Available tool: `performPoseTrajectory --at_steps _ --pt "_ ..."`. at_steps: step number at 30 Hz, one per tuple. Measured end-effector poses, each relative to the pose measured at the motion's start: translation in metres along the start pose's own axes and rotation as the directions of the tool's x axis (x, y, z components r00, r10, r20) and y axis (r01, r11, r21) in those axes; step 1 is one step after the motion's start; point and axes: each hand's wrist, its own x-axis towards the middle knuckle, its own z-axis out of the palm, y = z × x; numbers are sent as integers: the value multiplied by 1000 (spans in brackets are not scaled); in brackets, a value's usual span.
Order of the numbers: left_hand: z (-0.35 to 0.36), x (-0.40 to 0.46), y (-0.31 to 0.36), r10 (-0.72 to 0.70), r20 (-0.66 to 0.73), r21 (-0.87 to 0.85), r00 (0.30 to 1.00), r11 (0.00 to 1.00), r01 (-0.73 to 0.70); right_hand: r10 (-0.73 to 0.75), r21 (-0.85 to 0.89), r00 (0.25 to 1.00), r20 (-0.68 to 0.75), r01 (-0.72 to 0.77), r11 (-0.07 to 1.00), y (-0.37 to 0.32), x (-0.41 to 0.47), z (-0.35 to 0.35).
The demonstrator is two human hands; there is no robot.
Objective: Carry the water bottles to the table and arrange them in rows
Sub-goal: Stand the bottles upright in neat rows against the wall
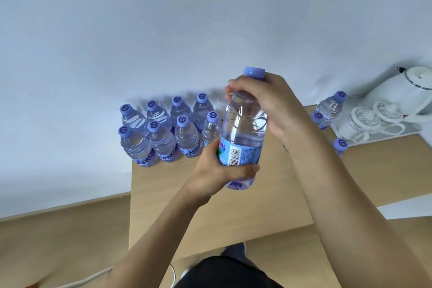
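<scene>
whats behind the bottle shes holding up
Behind the held bottle stand two rows of bottles on the table, against the wall. The bottle, the left hand and the right hand cover the rows' right end, so they may continue unseen.

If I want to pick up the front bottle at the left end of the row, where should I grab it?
Grab that bottle around its ribbed middle, just above the label, coming from the front left. It stands upright at the table's corner, and that side is open; the next bottle crowds its right side, and another row stands right behind it. Taking the cap from above would also work.
</scene>
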Motion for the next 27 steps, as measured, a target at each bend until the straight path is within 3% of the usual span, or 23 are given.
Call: performPoseTrajectory --at_steps 3,8,13,20,27 --pt "-3 -13 8 70 -127 -1 989 997 -71 -101 -159 983 -153 76 984 1 -12 25" --pt "-13 -25 16 146 -243 48 959 989 -138 -138 -85 972 -189 124 989 1 -29 57" --pt "-25 -38 23 163 -196 38 967 987 -158 -122 66 990 -77 127 990 -8 -26 64" --pt "-43 -40 36 115 76 -146 990 984 -103 -49 230 996 73 31 973 -21 -21 62" --pt "-48 -38 36 114 22 -184 993 977 -108 -99 180 992 73 85 980 -19 -19 67"
